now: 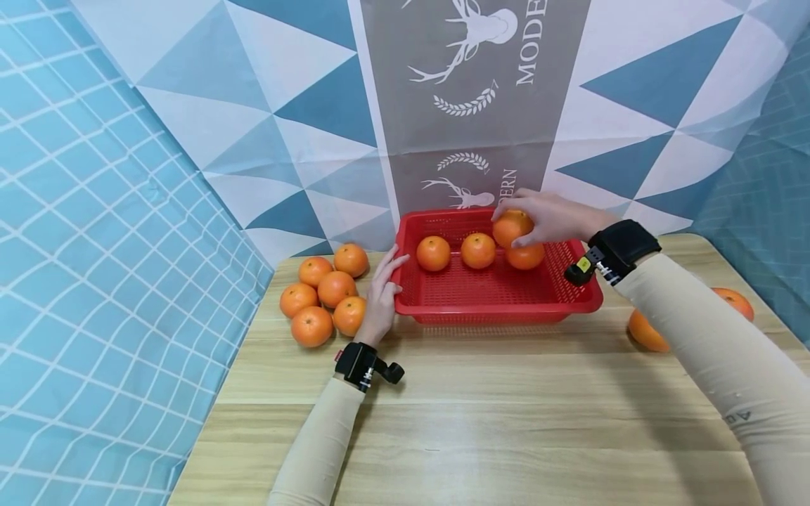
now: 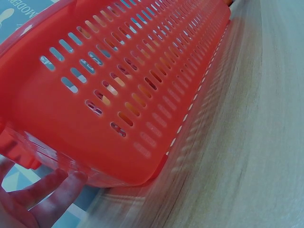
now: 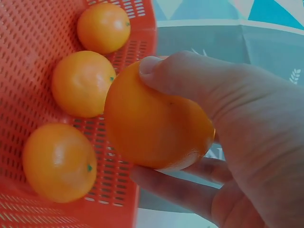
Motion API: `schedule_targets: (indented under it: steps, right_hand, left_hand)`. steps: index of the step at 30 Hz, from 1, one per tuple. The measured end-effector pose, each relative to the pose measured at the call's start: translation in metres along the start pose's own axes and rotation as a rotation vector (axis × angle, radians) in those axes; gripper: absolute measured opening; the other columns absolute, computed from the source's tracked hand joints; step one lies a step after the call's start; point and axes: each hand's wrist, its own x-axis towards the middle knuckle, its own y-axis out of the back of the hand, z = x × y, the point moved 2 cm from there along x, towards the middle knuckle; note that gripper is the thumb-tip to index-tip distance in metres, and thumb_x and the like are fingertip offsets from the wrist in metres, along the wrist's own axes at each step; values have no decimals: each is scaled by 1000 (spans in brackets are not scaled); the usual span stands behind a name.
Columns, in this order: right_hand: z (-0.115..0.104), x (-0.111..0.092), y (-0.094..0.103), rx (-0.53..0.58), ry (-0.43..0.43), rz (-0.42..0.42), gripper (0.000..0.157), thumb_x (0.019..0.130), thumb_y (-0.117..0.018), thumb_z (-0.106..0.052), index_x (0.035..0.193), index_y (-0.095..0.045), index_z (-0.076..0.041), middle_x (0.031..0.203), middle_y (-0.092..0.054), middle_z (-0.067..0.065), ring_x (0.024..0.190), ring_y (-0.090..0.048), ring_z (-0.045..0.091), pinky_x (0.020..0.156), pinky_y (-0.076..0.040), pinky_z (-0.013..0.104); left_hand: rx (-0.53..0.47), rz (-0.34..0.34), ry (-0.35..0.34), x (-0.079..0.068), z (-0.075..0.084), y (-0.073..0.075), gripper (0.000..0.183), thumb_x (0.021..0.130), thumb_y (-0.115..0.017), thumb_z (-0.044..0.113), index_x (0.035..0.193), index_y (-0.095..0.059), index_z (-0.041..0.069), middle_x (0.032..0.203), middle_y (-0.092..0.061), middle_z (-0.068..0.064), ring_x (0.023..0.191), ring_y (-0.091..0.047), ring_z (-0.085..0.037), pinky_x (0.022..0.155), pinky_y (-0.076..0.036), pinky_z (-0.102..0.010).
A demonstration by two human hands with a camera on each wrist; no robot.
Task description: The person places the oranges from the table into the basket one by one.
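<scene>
My right hand grips an orange between thumb and fingers, above the far right part of a red plastic basket. Inside that basket sit three more: a left orange, a middle orange and a right orange, which the held one partly overlaps in the head view. With fingers extended, my left hand touches the basket's left end; two of its fingertips rest on the end wall in the left wrist view.
Left of the basket, several oranges lie grouped on the wooden table. A loose orange and another orange lie at the right, partly behind my right sleeve. A patterned cloth hangs behind the basket.
</scene>
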Motion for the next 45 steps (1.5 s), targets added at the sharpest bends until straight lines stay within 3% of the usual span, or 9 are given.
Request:
schedule_targets:
  steps: [9,16,22,45]
  right_hand:
    - [4,3,-22,50,-4,-49,52,93,-88,-14,143,-71,-18,148,-59,20,133,-60,41,109,-58,65]
    - [5,5,-31,77,-21,-79,57,92,-89,-14,145,-70,-17,150,-59,20,137,-57,42,112,-58,66]
    - [7,7,-41,68,-25,-99,59,90,-91,-17,145,-70,-19,152,-59,20,139,-56,43,113,-56,68]
    - [18,13,-57,75,-18,-157,54,92,-91,-18,142,-70,-20,148,-61,19,138,-55,40,115,-54,67]
  left_hand:
    - [10,-1,12,-1,2,-1,66,95,-40,-1,157,-63,2,185,-39,-5,173,-36,-34,136,-39,-61]
    - [-1,15,-23,0,-2,1,65,93,-42,3,155,-64,0,183,-41,-11,172,-37,-39,137,-39,-59]
    - [6,2,3,-1,1,0,66,95,-41,-1,157,-63,3,185,-38,-7,173,-35,-35,138,-37,-62]
    - [10,-2,21,-1,2,0,67,95,-39,2,159,-62,4,186,-37,-6,174,-34,-35,138,-36,-63]
